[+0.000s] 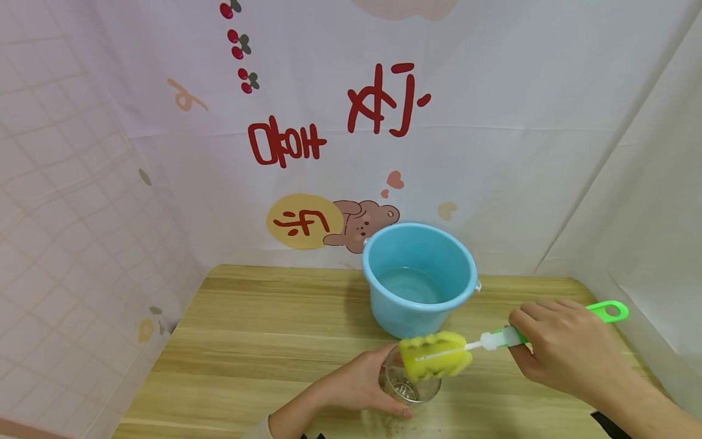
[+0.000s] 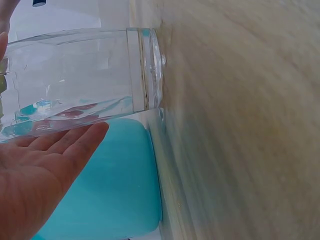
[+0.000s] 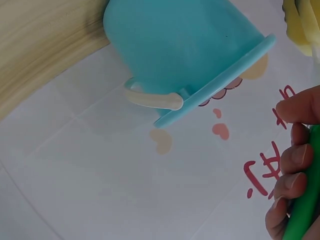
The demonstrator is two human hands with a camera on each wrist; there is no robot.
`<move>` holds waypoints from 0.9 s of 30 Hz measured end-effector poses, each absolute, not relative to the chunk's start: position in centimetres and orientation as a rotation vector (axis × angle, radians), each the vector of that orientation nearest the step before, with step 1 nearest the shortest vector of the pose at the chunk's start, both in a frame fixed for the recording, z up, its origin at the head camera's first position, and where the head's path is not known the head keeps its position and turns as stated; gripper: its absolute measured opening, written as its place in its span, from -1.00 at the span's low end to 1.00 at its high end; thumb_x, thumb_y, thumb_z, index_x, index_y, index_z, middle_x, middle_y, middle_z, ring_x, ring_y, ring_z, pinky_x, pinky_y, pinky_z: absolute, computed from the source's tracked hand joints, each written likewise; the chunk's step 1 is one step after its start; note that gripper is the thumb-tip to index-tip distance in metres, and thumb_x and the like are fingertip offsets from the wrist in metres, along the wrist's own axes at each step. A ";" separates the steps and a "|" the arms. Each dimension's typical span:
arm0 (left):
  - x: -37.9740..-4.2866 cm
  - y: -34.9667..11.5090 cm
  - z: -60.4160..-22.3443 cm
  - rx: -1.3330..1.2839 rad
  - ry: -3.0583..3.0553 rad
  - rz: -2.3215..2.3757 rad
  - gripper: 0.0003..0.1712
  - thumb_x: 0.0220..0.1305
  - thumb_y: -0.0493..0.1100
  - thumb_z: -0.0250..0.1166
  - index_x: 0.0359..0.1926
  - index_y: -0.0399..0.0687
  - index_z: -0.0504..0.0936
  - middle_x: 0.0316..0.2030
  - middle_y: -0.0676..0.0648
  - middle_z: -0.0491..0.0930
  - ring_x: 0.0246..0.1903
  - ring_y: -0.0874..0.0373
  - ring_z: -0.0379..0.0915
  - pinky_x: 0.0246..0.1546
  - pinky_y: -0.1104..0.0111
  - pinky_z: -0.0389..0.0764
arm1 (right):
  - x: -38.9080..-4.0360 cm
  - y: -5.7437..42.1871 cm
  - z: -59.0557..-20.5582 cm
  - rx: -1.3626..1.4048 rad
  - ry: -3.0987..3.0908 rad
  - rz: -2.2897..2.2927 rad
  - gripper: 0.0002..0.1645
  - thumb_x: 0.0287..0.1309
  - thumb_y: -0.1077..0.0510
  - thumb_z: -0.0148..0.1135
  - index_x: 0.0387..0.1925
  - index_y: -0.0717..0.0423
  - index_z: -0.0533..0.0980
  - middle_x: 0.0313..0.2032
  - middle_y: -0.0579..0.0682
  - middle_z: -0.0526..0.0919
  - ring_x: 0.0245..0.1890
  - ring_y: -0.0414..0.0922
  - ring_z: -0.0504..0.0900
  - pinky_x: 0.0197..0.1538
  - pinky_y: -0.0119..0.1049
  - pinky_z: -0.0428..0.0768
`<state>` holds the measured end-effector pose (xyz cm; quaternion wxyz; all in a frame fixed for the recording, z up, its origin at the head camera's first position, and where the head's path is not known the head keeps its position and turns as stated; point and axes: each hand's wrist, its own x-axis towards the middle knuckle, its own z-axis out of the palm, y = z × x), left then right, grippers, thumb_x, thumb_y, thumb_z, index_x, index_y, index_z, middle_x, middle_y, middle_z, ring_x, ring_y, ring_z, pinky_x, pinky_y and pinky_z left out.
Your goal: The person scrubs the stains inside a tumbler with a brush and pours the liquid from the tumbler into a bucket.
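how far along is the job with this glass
Done, apparently: the bucket holds water. In hand: the left hand grips the glass; the right hand holds the brush, its sponge at the mouth. Left, probably: scrubbing lower down, where no sponge reaches, perhaps rinsing.

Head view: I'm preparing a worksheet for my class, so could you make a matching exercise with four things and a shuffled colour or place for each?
1. plastic bucket
2. drinking glass
3. brush's sponge head
4. brush handle

A. yellow
B. gripped by the right hand
C. light blue
D. held in the left hand

Pairs: 1-C, 2-D, 3-A, 4-B
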<state>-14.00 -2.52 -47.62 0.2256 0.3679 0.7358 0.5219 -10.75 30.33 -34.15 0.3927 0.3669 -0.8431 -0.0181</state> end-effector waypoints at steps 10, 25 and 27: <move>-14.0 -2.7 -47.5 0.982 2.043 1.409 0.00 0.10 0.04 0.67 0.49 0.27 0.33 0.25 0.27 0.49 0.25 0.36 0.38 0.35 0.37 0.37 | -11.2 28.8 -33.5 1.007 -2.127 -0.073 -0.71 0.13 0.14 -0.32 -0.62 0.00 0.28 -0.62 -0.24 0.13 -0.60 -0.26 0.11 -0.47 -0.35 0.16; -14.1 -2.6 -47.5 0.944 2.020 1.418 -0.06 0.10 0.01 0.67 0.44 0.16 0.38 0.21 0.26 0.50 0.22 0.37 0.41 0.29 0.41 0.42 | -11.9 24.8 -31.7 1.187 -2.074 -0.284 -0.78 0.02 0.33 -0.33 -0.65 0.04 0.10 -0.61 -0.13 -0.03 -0.56 -0.16 -0.04 -0.40 -0.31 0.12; -14.1 -2.5 -47.5 0.946 2.017 1.423 -0.07 0.10 -0.01 0.67 0.43 0.15 0.39 0.20 0.26 0.51 0.21 0.38 0.41 0.27 0.42 0.44 | -12.0 24.3 -31.7 1.211 -2.069 -0.296 -0.75 0.07 0.35 -0.35 -0.65 0.05 0.10 -0.62 -0.12 -0.04 -0.55 -0.15 -0.04 -0.40 -0.30 0.12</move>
